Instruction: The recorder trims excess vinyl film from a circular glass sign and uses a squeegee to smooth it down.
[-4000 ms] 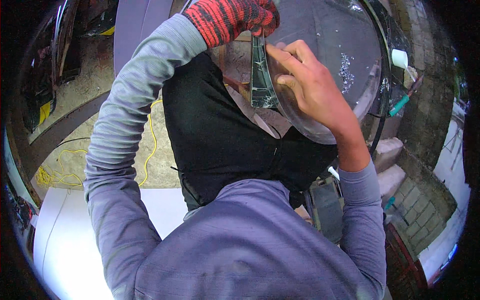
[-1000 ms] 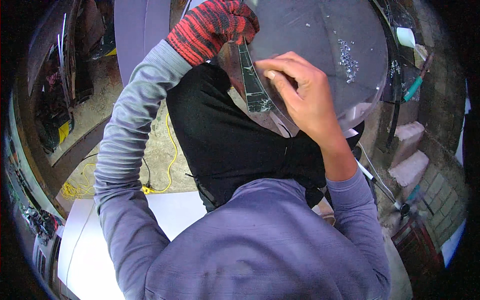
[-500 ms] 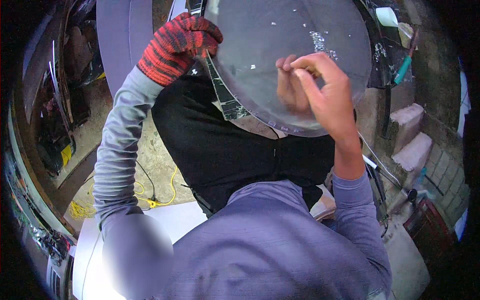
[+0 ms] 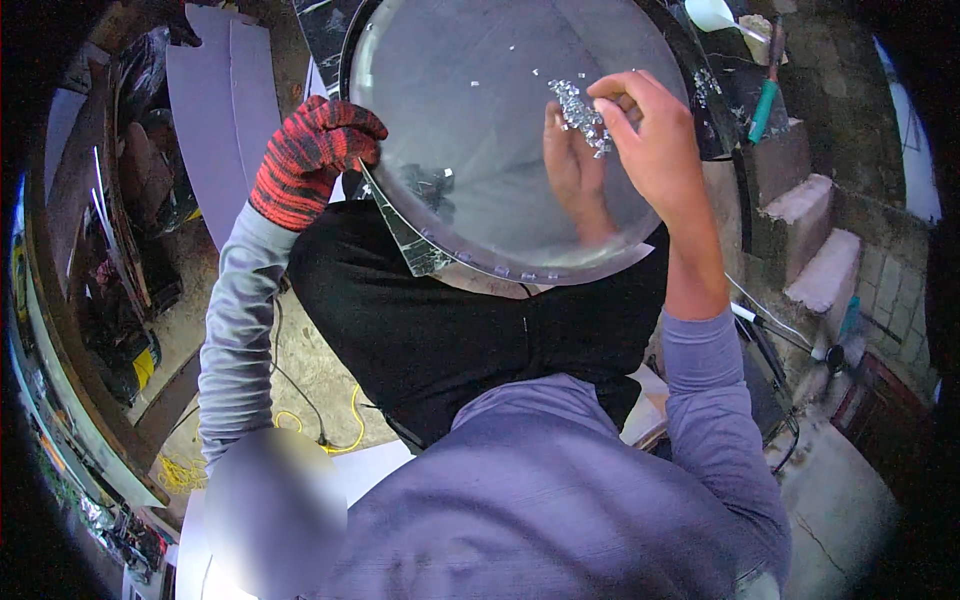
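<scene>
A large round mirror-like disc (image 4: 500,130) lies over my knees, with small bits set along its near rim. My left hand (image 4: 318,160), in a red and black striped knitted glove, is closed on the disc's left edge. Below that hand a black marbled piece (image 4: 408,240) sticks out from under the disc. My bare right hand (image 4: 650,125) is over the disc's right side with thumb and fingers pinched together. Its fingertips are beside a heap of small silver chips (image 4: 580,115); whatever they hold is too small to name. The hand's reflection shows in the disc.
At the upper right are a white scoop-like thing (image 4: 710,14) and a tool with a teal handle (image 4: 764,110). Concrete steps (image 4: 825,260) rise on the right. A grey panel (image 4: 225,110) leans at the upper left. Yellow cord (image 4: 350,430) lies on the floor.
In my view the disc and my left hand have shifted left and a little downward. My right hand has moved over to the silver chip heap, from nearer the disc's front.
</scene>
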The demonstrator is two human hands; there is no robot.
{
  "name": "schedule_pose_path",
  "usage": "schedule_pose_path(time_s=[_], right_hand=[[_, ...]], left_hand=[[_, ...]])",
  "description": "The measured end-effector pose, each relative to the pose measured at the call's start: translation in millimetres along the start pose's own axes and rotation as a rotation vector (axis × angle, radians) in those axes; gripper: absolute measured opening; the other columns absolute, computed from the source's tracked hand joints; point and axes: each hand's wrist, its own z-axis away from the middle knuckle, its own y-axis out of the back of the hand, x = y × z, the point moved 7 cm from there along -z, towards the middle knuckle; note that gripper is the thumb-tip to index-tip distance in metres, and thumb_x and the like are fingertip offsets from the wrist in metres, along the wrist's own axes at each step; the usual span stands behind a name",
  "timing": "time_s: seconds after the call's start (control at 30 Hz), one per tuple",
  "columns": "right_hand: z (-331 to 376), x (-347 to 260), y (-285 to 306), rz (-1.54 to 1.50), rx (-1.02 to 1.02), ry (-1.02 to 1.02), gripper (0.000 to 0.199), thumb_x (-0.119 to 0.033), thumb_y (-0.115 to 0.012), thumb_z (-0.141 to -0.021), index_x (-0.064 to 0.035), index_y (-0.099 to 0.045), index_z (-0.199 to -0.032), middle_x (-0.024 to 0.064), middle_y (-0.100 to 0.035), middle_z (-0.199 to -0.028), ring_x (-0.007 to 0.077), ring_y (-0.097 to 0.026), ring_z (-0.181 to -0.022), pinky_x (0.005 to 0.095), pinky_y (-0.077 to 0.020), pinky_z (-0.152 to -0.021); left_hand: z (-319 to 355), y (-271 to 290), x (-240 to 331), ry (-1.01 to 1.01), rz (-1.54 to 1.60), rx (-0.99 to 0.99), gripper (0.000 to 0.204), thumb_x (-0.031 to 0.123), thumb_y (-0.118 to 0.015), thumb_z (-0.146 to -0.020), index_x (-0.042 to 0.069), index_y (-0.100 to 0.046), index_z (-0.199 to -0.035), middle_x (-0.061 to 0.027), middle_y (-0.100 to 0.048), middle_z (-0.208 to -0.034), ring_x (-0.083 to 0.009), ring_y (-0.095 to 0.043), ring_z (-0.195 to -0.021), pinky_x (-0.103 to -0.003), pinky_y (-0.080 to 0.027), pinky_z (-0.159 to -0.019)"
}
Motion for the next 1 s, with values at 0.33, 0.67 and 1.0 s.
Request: schedule_pose_path(time_s=[0.33, 0.67, 1.0], right_hand=[[-40, -2, -26, 0.104, -0.134, 0.054, 0.013, -0.009, -0.066, -0.09, -0.0037, -0.071, -0.1, 0.0153, -0.069, -0.098, 0.0344, -0.068, -0.094, 0.0432, -0.0533, -0.085], [-45, -30, -53, 0.072, -0.178, 0.195, 0.011, -0.011, -0.065, -0.088, -0.0061, -0.072, -0.096, 0.0142, -0.068, -0.096, 0.0356, -0.065, -0.097, 0.0454, -0.0512, -0.089], [-55, -29, -41, 0.157, -0.092, 0.174, 0.011, -0.008, -0.067, -0.086, -0.0038, -0.071, -0.095, 0.0154, -0.069, -0.095, 0.0356, -0.066, -0.096, 0.0456, -0.0518, -0.089]], left_hand=[[-6, -4, 6, -0.056, -0.254, 0.018, 0.009, 0.009, -0.066, -0.085, 0.003, -0.073, -0.086, -0.016, -0.074, -0.101, -0.023, -0.07, -0.08, -0.033, -0.054, -0.072], [-2, -3, -18, 0.315, 0.069, 0.075, 0.012, 0.007, -0.062, -0.087, 0.002, -0.073, -0.086, -0.015, -0.073, -0.101, -0.0232, -0.069, -0.08, -0.033, -0.054, -0.073], [-8, -5, -8, 0.126, -0.131, 0.054, 0.014, 0.01, -0.065, -0.082, 0.006, -0.077, -0.09, -0.0068, -0.074, -0.092, -0.0208, -0.066, -0.077, -0.03, -0.049, -0.072]])
